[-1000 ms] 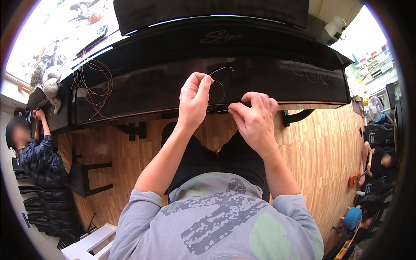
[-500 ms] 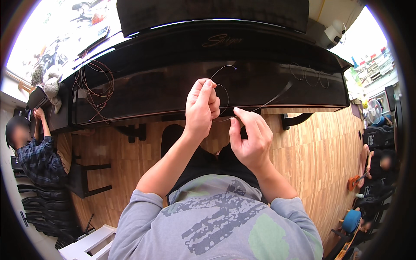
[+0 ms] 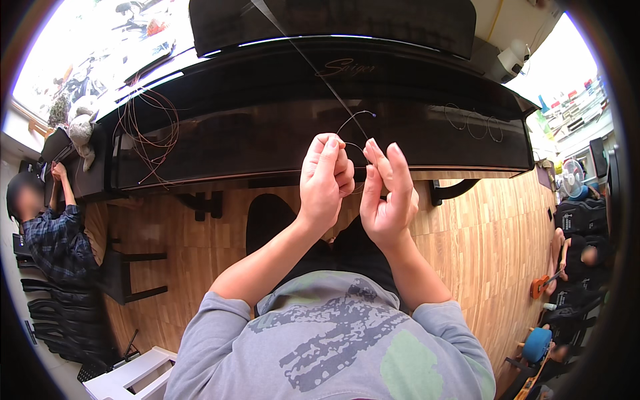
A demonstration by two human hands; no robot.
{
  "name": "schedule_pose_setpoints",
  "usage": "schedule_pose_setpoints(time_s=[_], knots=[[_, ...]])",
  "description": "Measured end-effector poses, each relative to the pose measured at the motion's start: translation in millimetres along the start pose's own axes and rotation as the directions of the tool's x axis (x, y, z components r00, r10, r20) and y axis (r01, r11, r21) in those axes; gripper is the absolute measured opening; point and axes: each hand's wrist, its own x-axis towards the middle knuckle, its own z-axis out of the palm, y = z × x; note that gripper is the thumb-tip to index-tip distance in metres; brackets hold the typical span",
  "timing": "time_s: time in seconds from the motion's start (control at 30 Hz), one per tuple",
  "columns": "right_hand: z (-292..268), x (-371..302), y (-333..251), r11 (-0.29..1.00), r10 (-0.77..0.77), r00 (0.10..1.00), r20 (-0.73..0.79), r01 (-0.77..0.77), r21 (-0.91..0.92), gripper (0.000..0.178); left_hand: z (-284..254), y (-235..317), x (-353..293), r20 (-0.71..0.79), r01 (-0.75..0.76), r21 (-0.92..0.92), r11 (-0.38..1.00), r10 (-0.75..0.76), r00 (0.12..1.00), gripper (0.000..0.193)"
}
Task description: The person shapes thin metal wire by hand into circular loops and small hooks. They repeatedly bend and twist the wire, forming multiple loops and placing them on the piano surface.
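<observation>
A thin metal guitar string (image 3: 349,120) with a small blue end is between my hands above the piano's front edge. My left hand (image 3: 327,180) is closed, pinching the string between thumb and curled forefinger. The blue end curves up past it, and a small loop bows toward the right. Close beside it, my right hand (image 3: 389,200) has its thumb and forefinger bent together at the string, the other fingers raised. From these fingertips a long, blurred length of string slants up and left across the piano. The exact contact at the right fingertips is hard to see.
On the black upright piano (image 3: 253,143) lie a copper-coloured coil of strings (image 3: 150,127) at left and thin silver coils (image 3: 467,122) at right. A person (image 3: 57,233) sits at far left; others hold small guitars at far right. A white stool (image 3: 130,377) stands lower left.
The loose string length has swung from the right side to the upper left. My right hand has moved up and nearer my left, which has shifted slightly right and down.
</observation>
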Motion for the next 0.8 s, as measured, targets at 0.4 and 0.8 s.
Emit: schedule_pose_setpoints(time_s=[0.4, 0.8], knots=[[-4, 11, -7, 0.455, 0.716, 0.613, 0.334, -0.772, 0.443, 0.017, -2, -10, -4, 0.035, -0.115, 0.176, 0.978, 0.11, 0.993, 0.012], [-16, 19, 7, 0.434, 0.637, 0.559, 0.531, -0.829, 0.352, 0.018, -5, -12, 1, 0.029, -0.145, 0.309, 0.94, 0.144, 0.989, 0.011]])
